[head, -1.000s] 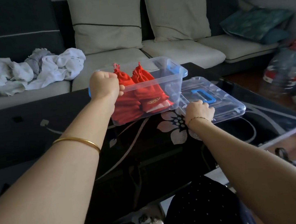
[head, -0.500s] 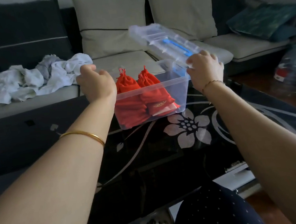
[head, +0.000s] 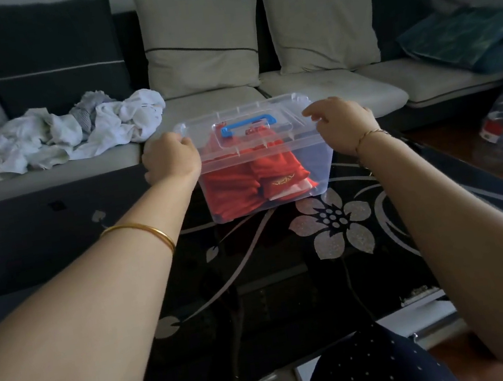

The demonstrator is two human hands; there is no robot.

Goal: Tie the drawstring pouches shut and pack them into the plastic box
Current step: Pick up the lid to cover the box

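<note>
Centrally, a clear plastic box (head: 317, 178) is seen standing on a black glass table (head: 254, 273) patterned with pale flowers. Its clear lid (head: 284, 110) is laid on top, with a blue handle (head: 248, 124) lying flat across the middle. Red drawstring pouches (head: 234, 192) are packed inside, filling the left and middle of the box and showing through the front wall; gold print is seen on one of them.

The box is framed by both hands, one at each short end. The left hand (head: 172, 160) is curled over the lid's left edge, thumb on top, gripping it. The right hand (head: 344, 128) is held at the lid's right corner with fingers half bent and fingertips at the rim; whether anything is actually gripped cannot be told. A gold bangle (head: 140, 233) is worn on the left forearm and a thin bracelet (head: 371, 135) on the right wrist.

Behind the table, a pale sofa (head: 327, 94) is visible, with crumpled white cloth (head: 76, 130) heaped on its left seat.
</note>
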